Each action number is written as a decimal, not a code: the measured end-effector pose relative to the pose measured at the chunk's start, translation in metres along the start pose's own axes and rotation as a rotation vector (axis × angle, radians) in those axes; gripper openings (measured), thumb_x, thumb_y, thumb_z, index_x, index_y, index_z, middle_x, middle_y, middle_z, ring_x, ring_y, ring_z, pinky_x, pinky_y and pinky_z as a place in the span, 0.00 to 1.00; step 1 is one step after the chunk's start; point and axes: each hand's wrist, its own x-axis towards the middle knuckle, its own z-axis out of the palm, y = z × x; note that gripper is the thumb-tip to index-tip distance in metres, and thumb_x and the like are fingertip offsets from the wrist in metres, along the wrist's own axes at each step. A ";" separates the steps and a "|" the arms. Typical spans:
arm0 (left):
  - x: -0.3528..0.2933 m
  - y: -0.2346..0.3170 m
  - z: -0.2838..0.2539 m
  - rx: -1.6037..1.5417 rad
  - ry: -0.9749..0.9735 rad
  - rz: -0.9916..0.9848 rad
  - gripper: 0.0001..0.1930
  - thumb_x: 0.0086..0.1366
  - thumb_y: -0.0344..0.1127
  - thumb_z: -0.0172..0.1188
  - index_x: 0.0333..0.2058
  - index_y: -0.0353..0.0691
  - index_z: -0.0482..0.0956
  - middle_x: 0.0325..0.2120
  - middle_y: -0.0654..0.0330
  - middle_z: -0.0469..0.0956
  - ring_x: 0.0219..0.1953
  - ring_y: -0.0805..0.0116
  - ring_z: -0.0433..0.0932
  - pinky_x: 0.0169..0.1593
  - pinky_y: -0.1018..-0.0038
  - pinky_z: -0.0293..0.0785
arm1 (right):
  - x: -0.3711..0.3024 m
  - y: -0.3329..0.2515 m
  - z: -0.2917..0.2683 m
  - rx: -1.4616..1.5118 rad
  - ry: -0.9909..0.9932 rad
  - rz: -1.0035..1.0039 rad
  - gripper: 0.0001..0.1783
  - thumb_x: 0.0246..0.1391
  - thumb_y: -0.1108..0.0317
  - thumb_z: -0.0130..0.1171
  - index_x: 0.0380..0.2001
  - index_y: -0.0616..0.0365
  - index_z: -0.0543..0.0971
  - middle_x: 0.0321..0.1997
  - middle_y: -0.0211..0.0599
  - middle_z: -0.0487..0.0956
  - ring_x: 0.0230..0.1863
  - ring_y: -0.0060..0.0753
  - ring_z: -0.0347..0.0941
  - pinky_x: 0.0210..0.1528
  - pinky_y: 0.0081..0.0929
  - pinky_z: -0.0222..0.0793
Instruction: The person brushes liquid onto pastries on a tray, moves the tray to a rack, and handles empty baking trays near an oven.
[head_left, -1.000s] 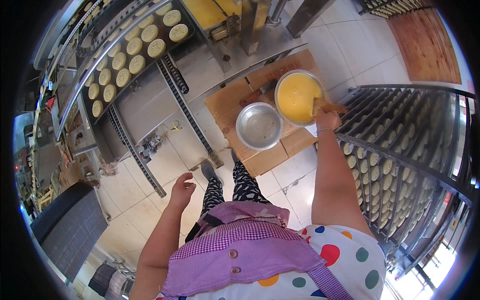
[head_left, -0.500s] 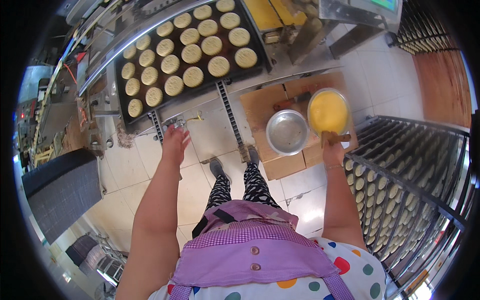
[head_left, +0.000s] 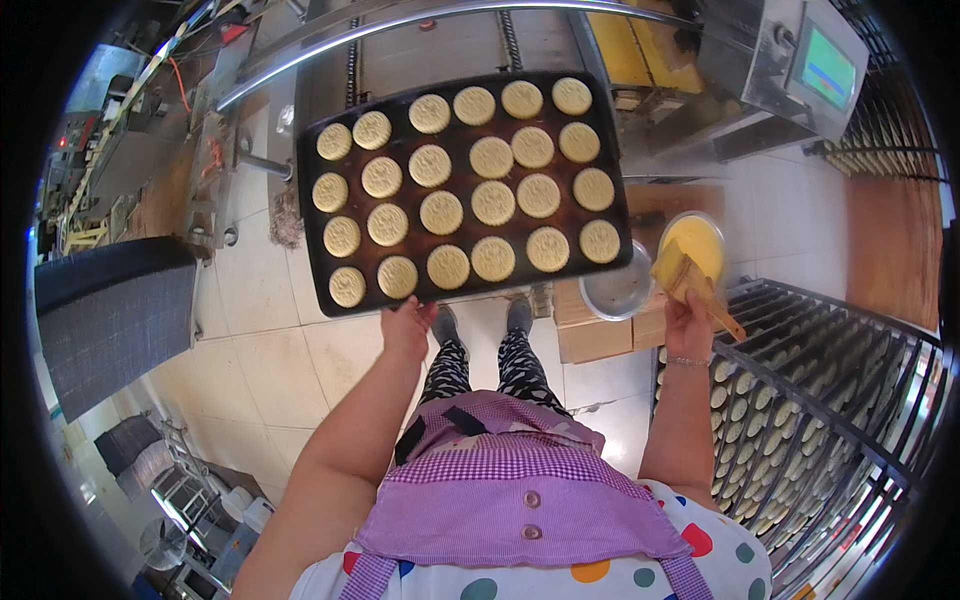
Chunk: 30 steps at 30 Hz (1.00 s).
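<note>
A dark baking tray [head_left: 412, 196] with rows of round, pale, stamped cakes [head_left: 441, 212] lies in front of me, slightly tilted in view. At its near edge, my left hand [head_left: 405, 328] has its fingers curled on the rim. My right hand [head_left: 688, 322] grips a wide pastry brush [head_left: 692, 280] by its wooden handle. The yellowish brush head is over the near side of a bowl of yellow liquid [head_left: 703, 236]; whether it touches the liquid I cannot tell. Beside that bowl stands a metal bowl [head_left: 615, 292], partly hidden by the tray's right corner.
Cardboard [head_left: 592, 340] lies under the bowls. To the right stands a dark rack [head_left: 800, 400] stacked with trays of cakes. A machine with a green screen [head_left: 828, 62] is at the far right. Beyond the tray runs a metal rail [head_left: 400, 35]; a dark padded panel [head_left: 115, 320] is at left.
The tray has come nearer, off the two chain tracks. My left hand has moved right onto its near rim. My right hand has raised the brush, turning its head into view.
</note>
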 end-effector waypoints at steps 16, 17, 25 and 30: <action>-0.078 0.019 0.023 1.438 -0.621 0.447 0.14 0.59 0.39 0.57 0.36 0.34 0.73 0.28 0.54 0.76 0.30 0.56 0.77 0.35 0.67 0.74 | -0.013 0.011 0.022 -0.030 -0.042 -0.076 0.29 0.54 0.75 0.52 0.58 0.43 0.63 0.42 0.35 0.78 0.32 0.32 0.79 0.26 0.27 0.79; -0.073 0.023 0.053 1.483 -0.683 0.797 0.16 0.56 0.39 0.60 0.39 0.34 0.73 0.34 0.52 0.76 0.37 0.53 0.77 0.40 0.66 0.73 | -0.016 0.012 0.023 -0.027 -0.046 -0.078 0.29 0.54 0.75 0.52 0.59 0.43 0.62 0.42 0.35 0.77 0.32 0.32 0.79 0.26 0.27 0.79; -0.014 0.007 0.184 1.693 -0.497 1.125 0.31 0.49 0.35 0.63 0.52 0.39 0.65 0.55 0.52 0.62 0.59 0.52 0.59 0.59 0.62 0.60 | -0.046 0.006 0.028 -0.075 -0.024 -0.065 0.29 0.54 0.76 0.52 0.59 0.44 0.61 0.44 0.35 0.76 0.34 0.31 0.79 0.26 0.26 0.79; -0.005 0.001 0.191 1.880 -0.482 1.035 0.29 0.44 0.33 0.63 0.49 0.40 0.68 0.51 0.55 0.64 0.55 0.54 0.62 0.56 0.62 0.63 | -0.045 0.001 0.013 -0.069 -0.024 -0.082 0.30 0.53 0.75 0.53 0.58 0.44 0.61 0.44 0.36 0.76 0.34 0.31 0.79 0.27 0.26 0.79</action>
